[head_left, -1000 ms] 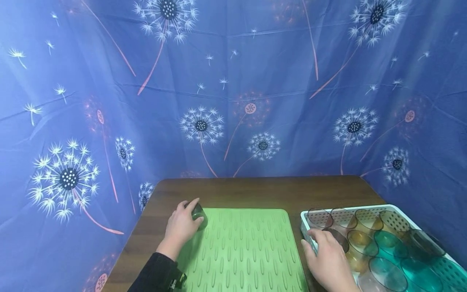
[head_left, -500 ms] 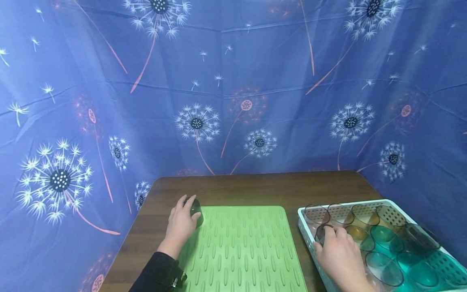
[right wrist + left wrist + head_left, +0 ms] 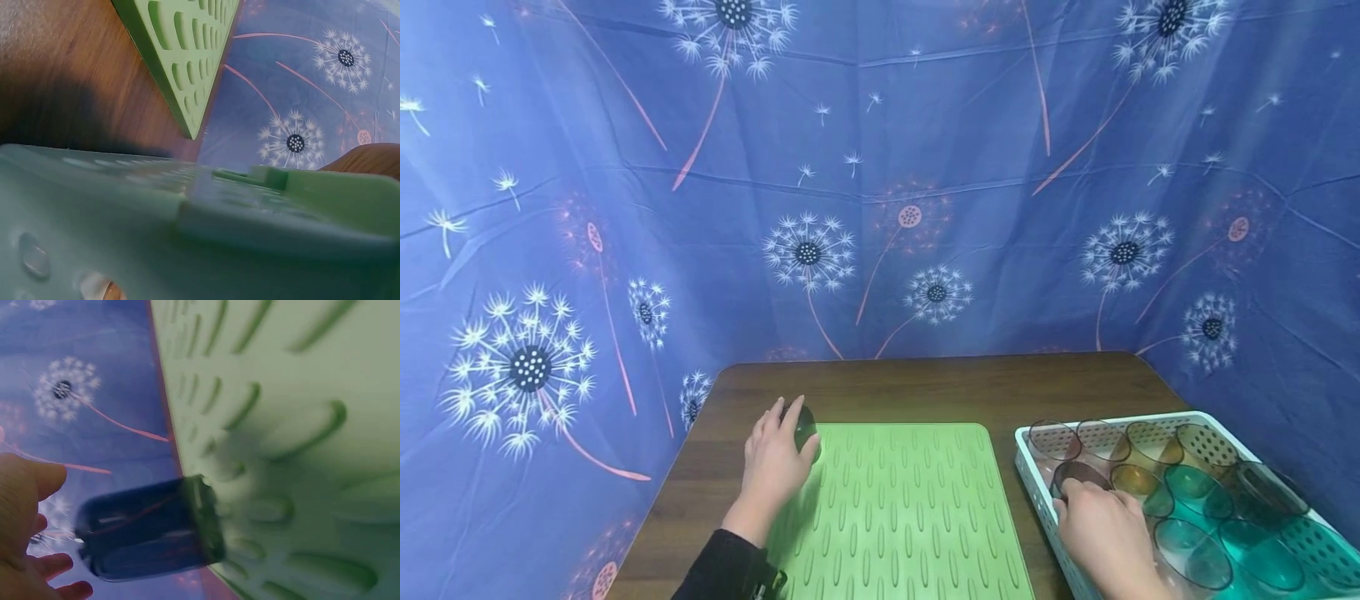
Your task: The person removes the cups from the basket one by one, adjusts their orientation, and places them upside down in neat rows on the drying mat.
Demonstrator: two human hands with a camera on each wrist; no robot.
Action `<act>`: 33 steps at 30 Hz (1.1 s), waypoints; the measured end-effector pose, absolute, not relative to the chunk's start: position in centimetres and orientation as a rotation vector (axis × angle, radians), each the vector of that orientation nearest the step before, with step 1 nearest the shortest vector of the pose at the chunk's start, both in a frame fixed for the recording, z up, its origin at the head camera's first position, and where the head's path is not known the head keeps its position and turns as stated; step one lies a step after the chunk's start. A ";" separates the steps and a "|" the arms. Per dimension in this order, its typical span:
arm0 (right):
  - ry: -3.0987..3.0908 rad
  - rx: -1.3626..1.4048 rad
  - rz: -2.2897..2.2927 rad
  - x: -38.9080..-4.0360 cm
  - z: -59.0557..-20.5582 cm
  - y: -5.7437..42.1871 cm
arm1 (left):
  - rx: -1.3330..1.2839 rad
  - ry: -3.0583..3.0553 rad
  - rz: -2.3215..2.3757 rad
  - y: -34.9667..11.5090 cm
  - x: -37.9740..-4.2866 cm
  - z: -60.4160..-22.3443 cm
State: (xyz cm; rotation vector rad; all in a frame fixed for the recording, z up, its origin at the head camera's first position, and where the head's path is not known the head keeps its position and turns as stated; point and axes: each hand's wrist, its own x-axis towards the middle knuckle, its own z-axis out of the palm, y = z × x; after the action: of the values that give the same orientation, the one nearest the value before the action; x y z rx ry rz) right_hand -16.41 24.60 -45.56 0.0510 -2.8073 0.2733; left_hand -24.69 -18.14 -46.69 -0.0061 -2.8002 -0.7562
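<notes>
A dark tinted drinking glass [image 3: 150, 528] stands upside down or upright, I cannot tell which, at the far left corner of the green ribbed mat [image 3: 902, 508]. My left hand [image 3: 775, 467] is just beside it; in the left wrist view its fingers are spread and a small gap shows between them and the glass. Inside the white perforated basket [image 3: 1041, 508], my right hand [image 3: 1105, 529] pinches the rim of a dark brownish glass [image 3: 1071, 473] with thumb and fingers. The basket wall [image 3: 112, 219] hides this hand in the right wrist view.
Several clear, amber and teal glasses stand close together in the basket, among them an amber glass [image 3: 1138, 483] and a teal glass [image 3: 1198, 492]. The brown wooden table [image 3: 925, 387] runs up to a blue dandelion-print cloth [image 3: 1000, 225].
My right hand has moved from the basket's left rim in over the dark brownish glass and taken hold of it. My left hand stays by its glass, slightly drawn off.
</notes>
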 end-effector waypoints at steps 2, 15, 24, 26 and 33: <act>-2.757 0.077 0.252 -16.3 -45.6 24.7 | -0.025 -2.772 -0.762 -17.8 -24.0 -46.4; -2.623 -0.125 0.391 -15.1 -42.0 24.9 | -0.099 -2.659 -0.903 -15.0 -19.7 -44.6; -2.344 -0.063 0.694 -14.4 -42.0 22.3 | -0.240 -2.599 -1.077 -12.0 -16.4 -44.4; -2.353 -0.068 0.824 -14.3 -42.7 21.2 | -0.326 -2.608 -1.133 -11.3 -15.7 -44.4; -2.441 -0.070 1.453 -13.9 -44.8 16.3 | -0.646 -2.707 -1.239 -10.2 -14.4 -44.6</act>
State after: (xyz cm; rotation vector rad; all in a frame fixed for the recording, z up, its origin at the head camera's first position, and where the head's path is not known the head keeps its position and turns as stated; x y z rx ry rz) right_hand -13.93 16.34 -44.76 -0.0704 -2.4412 1.4525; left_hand -14.44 -10.18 -44.56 -0.6456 -2.7072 -1.2389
